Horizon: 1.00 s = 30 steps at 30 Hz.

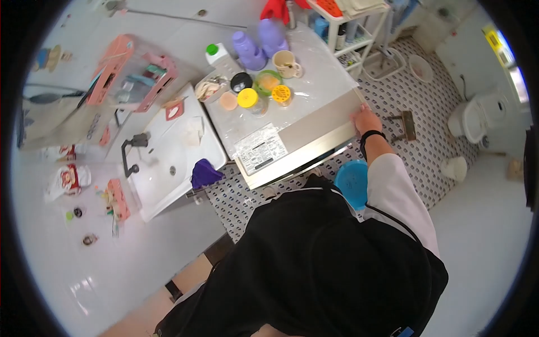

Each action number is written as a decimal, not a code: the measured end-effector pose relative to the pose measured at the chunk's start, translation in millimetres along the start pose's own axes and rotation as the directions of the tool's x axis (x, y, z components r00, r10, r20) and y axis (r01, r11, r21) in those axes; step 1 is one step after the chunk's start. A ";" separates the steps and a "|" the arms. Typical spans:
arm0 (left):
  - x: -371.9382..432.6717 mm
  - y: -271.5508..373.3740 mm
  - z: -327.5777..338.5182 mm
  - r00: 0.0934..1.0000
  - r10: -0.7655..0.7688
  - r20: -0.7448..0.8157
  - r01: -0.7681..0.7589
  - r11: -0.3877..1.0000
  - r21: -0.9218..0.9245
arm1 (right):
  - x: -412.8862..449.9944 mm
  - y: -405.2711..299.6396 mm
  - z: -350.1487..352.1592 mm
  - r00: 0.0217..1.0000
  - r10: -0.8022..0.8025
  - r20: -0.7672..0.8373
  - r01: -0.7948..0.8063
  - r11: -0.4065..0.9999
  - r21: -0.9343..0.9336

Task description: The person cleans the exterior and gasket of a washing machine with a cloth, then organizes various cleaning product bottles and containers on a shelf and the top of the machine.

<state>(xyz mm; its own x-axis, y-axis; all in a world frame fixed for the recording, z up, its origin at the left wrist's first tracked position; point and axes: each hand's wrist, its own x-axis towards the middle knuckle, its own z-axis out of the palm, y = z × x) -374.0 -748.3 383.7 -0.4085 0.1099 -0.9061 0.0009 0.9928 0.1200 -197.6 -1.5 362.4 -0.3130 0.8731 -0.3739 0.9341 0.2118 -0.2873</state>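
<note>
My right hand (365,119), with a black band on the wrist, holds the right front corner of a white box-shaped appliance (313,120), its fingers at the edge. My left hand is out of view. Clear plastic film covers much of the appliance top, and a printed label lies near its left front corner. On top stand two purple bottles (249,51), a white bottle with a green cap (223,60), a beige mug (286,65), a green bowl (268,83), a yellow-lidded jar (252,101), a smaller jar with a perforated yellow lid (281,95) and a black round lid (241,82).
To the left is a white washbasin (172,158) with a grey faucet (134,155) and a purple cloth (206,173) over its edge. A blue basin (352,184) sits on the floor by my body. Farther right are a small stool (407,126), a toilet (473,120) and a white shelf rack (358,44).
</note>
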 end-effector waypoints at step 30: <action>52.0 -6.3 111.3 0.973 0.179 0.143 -0.149 0.969 -0.195 | -198.1 51.0 41.7 0.672 -0.489 0.557 0.611 0.791 -0.043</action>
<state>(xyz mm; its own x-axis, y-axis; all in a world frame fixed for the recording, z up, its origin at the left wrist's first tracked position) -293.6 -743.4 290.7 -0.2673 0.2914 -0.9185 -0.1163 0.9365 0.3309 -95.1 -181.9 385.0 -0.7622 0.2387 -0.6018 0.5550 0.7194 -0.4177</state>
